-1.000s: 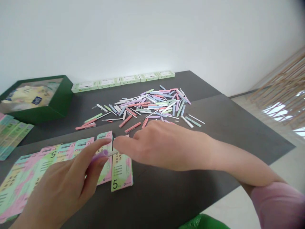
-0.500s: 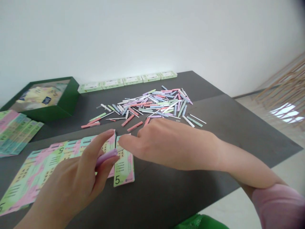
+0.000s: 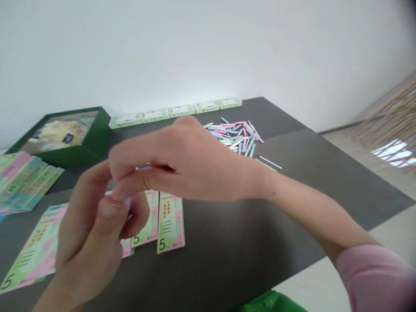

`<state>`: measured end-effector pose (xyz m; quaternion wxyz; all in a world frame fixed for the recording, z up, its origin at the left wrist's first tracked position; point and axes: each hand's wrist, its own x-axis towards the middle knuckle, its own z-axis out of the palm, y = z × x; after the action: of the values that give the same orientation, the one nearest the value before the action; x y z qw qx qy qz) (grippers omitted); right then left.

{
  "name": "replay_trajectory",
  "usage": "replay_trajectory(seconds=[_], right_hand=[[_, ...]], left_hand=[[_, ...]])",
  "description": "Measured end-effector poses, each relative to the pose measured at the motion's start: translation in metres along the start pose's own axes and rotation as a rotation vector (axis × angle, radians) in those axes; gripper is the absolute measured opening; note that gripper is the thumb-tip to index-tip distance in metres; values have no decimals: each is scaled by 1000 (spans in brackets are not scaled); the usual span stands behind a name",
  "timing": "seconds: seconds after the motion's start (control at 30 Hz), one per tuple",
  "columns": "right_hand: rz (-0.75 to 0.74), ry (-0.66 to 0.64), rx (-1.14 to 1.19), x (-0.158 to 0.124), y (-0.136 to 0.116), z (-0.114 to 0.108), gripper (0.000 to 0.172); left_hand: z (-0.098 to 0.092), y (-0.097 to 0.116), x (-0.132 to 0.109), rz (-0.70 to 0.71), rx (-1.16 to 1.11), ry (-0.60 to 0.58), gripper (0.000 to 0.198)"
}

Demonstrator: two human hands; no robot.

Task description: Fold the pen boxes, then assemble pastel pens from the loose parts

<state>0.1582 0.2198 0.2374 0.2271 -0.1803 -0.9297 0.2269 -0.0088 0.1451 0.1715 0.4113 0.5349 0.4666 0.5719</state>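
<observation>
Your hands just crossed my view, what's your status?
Left hand and right hand together above the printed cards. Lilac stick between fingers, mostly hidden. Stick pile partly behind right hand.

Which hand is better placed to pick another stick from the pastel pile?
Right, probably: the right hand sits nearer the pastel sticks, while the left hand is lower, over the printed cards.

The right hand (image 3: 188, 167) — raised — blocks the path to the sticks (image 3: 238, 138).
</observation>
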Motion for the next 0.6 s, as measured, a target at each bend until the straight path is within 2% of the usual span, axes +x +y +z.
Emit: replay_trajectory(seconds=[0.1,0.17,0.27,0.37,0.47,0.53,0.6], right_hand=[[-118,111,55,18,3,-6,19],[-141,133,82,29,6,-10,16],[-129,92,140,41,11,-16,17],[-151,66,230,46,17,-21,26],[-135,70,256,46,24,-23,28],[-111,52,229,47,29,-24,26],[-140,14,143,50,34,-25,29]], left_hand=[[9,9,13,-14,-191,-116,26],[13,14,20,-56,-339,-155,30],[19,25,26,-111,-477,-97,44],[27,36,30,-170,-606,-62,49],[37,45,35,-238,-713,89,49],[42,49,39,-267,-710,218,48],[47,50,43,-270,-694,295,47]])
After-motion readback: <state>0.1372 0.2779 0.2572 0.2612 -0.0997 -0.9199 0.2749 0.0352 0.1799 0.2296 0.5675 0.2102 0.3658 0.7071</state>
